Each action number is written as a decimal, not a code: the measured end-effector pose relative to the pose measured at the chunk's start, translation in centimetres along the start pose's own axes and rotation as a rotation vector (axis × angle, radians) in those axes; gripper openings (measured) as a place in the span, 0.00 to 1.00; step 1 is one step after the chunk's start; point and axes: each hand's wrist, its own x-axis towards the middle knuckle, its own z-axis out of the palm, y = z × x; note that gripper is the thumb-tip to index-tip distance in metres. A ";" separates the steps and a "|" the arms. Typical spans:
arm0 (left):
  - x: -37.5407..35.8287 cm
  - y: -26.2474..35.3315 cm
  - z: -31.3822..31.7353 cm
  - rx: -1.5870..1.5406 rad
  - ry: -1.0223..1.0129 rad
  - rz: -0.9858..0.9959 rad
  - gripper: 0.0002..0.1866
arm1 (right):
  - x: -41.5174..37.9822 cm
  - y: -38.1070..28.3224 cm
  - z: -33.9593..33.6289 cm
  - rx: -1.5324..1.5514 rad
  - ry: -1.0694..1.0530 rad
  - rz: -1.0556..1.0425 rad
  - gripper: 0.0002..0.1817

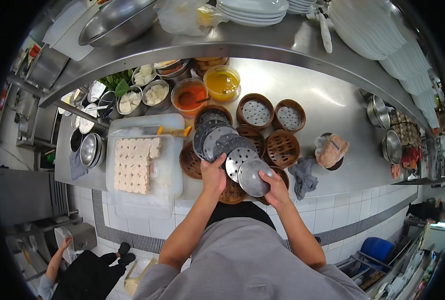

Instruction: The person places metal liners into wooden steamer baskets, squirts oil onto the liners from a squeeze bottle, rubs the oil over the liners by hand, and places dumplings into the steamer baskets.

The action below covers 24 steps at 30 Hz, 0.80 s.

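My left hand point(214, 175) grips a fanned row of round perforated metal discs point(222, 140) from below, its fingers closed at their lower edge. At the right end of the row, my right hand point(276, 187) holds a smooth grey disc point(254, 178) between thumb and fingers. The discs overlap and hang over several round bamboo steamers. Behind them, one steamer point(255, 110) has a perforated disc lying inside, and so does the steamer point(289, 115) to its right. Another steamer point(282, 148), right of the discs, shows its bare slatted bottom.
Left, pale dough-like pieces point(132, 162) cover a plastic board point(167, 187) near a yellow-handled knife point(174, 132). Tubs of red sauce point(189, 97) and yellow liquid point(222, 83) stand behind. Right are a grey cloth point(304, 177) and a bowl of meat point(331, 151). A person point(85, 275) is lower left.
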 end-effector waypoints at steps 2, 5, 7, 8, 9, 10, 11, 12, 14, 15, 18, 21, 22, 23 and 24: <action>1.2 -0.5 0.3 -0.074 0.042 0.021 0.21 | 0.6 0.5 -0.3 0.013 0.019 -0.001 0.24; 2.3 -0.8 0.9 -0.155 0.069 0.047 0.19 | 1.6 0.9 -0.5 0.074 0.090 -0.057 0.24; 3.3 -0.9 0.7 -0.127 0.048 0.153 0.18 | 2.3 0.9 -0.9 0.089 0.135 -0.082 0.24; 4.2 -1.0 -0.1 -0.085 0.063 0.181 0.17 | 2.5 0.9 -1.1 0.105 0.180 -0.107 0.25; 4.5 -0.5 -0.5 -0.084 0.060 0.181 0.17 | 2.5 0.6 -1.2 0.107 0.180 -0.109 0.25; 4.7 0.2 -1.0 -0.071 0.085 0.209 0.17 | 2.3 0.3 -1.2 0.083 0.184 -0.105 0.24; 4.8 0.8 -1.4 -0.061 0.111 0.237 0.17 | 2.0 0.0 -1.3 0.056 0.189 -0.102 0.24; 5.0 1.5 -2.4 -0.020 0.124 0.227 0.18 | 1.9 -0.2 -1.4 0.055 0.190 -0.103 0.24; 3.8 3.7 -2.5 -0.063 0.125 0.191 0.19 | 1.6 -0.4 -1.6 0.023 0.138 -0.138 0.25; 2.9 4.7 -2.1 -0.106 0.126 0.157 0.20 | 1.2 -0.8 -1.2 0.024 0.137 -0.139 0.25; 1.1 5.4 -2.1 -0.128 0.111 0.105 0.21 | -0.5 -1.6 0.7 0.056 0.047 -0.122 0.25; 0.0 3.8 -1.0 -0.141 0.065 0.035 0.21 | -0.3 -1.7 2.4 0.012 -0.185 -0.056 0.24; -0.5 3.0 -0.5 -0.142 0.044 0.002 0.22 | 0.2 -1.2 2.4 0.001 -0.205 -0.042 0.23; -0.8 2.2 0.1 -0.130 0.056 -0.052 0.22 | 0.6 -0.9 2.2 0.004 -0.201 -0.048 0.23; -1.0 1.4 0.3 -0.105 0.028 -0.072 0.21 | 0.8 -0.7 2.1 -0.004 -0.178 0.005 0.23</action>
